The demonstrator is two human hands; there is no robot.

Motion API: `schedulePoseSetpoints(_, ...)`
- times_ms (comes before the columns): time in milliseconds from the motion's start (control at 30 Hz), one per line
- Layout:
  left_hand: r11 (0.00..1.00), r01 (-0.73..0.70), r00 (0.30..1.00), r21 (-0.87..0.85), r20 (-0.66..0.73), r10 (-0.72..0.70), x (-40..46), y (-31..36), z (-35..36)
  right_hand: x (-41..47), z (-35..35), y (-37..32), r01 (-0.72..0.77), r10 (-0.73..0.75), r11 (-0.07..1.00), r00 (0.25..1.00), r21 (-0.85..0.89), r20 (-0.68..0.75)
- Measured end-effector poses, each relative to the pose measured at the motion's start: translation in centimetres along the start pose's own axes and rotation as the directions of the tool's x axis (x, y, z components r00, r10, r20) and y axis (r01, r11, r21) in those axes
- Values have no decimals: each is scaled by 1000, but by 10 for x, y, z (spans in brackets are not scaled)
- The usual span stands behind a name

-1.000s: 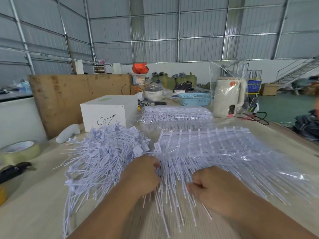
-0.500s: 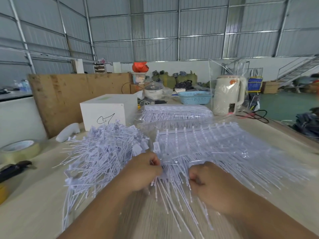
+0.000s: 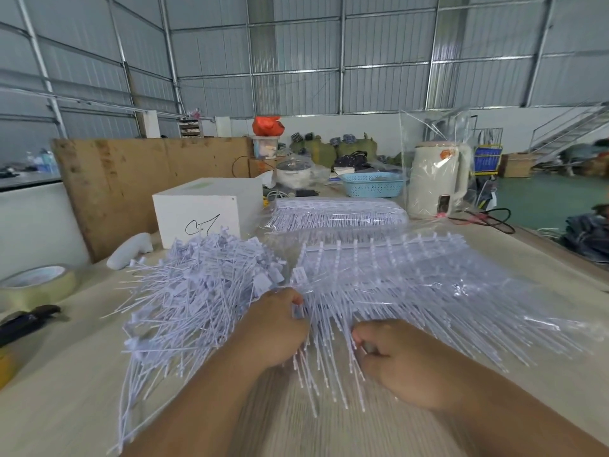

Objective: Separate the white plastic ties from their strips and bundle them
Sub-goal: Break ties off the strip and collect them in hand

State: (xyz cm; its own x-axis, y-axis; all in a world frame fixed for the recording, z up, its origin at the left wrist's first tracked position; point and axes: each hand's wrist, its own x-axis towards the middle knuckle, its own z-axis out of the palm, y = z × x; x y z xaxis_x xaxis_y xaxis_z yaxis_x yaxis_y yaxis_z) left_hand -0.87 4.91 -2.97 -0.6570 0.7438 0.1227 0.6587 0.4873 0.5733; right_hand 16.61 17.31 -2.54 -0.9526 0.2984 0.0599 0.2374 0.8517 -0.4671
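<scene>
A loose heap of separated white plastic ties lies at centre left on the table. To its right lies a stack of ties joined on their strips, partly in clear plastic wrap. My left hand grips the left end of that stack, fingers curled round several ties. My right hand is fisted on the tails of ties at the stack's near edge. A group of white tails hangs between both hands toward me.
A wrapped pack of ties lies further back. A white box, a white handle-shaped object, a tape roll and a dark tool are at left. A kettle in plastic and blue basket stand behind.
Both hands stayed on the stack's near left part. The left hand shifted slightly up and right; the tails between the hands fanned out toward me.
</scene>
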Motion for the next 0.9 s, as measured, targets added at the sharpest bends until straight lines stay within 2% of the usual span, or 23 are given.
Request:
schedulePoseSetpoints(133, 990, -27, 999, 135, 24, 24, -2, 0, 2, 0, 0, -4, -14, 14, 999, 1000, -46, 0)
schedulePoseSetpoints(300, 988, 2, 996, -156, 86, 11, -3, 1, -9, -2, -1, -5, -17, 16, 998, 1000, -68, -17)
schedulePoseSetpoints(567, 927, 94, 981, -363, 190, -25, -2, 8, -15, 3, 0, -1, -51, 44, 994, 996, -99, -75)
schedulePoseSetpoints(633, 944, 94, 980, -317, 195, -32, -4, 8, -16, 4, 1, 0, -42, 34, 995, 996, -92, -84)
schedulePoseSetpoints(767, 1000, -21, 982, -23, 188, 25, -13, 14, -5, 6, 7, 3, -5, -4, 998, 991, -63, -137)
schedulePoseSetpoints(900, 960, -34, 998, 279, 65, 17, -16, 20, 0, 10, 8, 8, 7, -5, 1000, 986, 12, -168)
